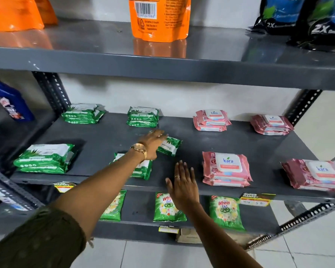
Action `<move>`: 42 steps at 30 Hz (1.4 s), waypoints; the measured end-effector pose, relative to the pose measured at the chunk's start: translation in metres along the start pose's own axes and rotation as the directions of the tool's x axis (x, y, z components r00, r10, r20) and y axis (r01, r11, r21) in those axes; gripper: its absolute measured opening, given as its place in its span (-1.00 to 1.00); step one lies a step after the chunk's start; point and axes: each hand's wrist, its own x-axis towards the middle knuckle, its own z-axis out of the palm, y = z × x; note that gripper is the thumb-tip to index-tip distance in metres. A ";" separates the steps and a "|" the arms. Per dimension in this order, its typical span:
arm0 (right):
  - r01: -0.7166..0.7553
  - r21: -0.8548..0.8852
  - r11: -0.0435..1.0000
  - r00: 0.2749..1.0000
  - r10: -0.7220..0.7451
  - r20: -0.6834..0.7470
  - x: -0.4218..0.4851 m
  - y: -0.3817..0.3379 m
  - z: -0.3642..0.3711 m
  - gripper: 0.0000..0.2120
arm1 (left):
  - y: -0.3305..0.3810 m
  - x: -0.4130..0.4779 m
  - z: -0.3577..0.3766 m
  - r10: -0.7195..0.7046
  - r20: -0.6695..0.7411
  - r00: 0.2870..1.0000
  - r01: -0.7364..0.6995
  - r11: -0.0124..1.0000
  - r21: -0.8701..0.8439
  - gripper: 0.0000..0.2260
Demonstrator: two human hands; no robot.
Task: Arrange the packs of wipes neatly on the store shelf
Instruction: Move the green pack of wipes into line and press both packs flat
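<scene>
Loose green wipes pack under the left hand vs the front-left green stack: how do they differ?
The loose green wipes pack is a single pack; the front-left green stack is several packs piled up. The loose pack lies skewed mid-shelf, while the stack sits squared near the front edge. The left hand rests on the loose pack; nothing touches the stack. Both share green leaf-print wrappers and the same grey metal shelf.
</scene>
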 end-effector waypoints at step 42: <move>-0.039 -0.093 0.995 0.999 0.042 0.023 -0.003 -0.002 0.003 0.02 | 0.005 -0.092 -0.045 -0.635 0.224 0.740 0.639 0.767 0.064 -0.25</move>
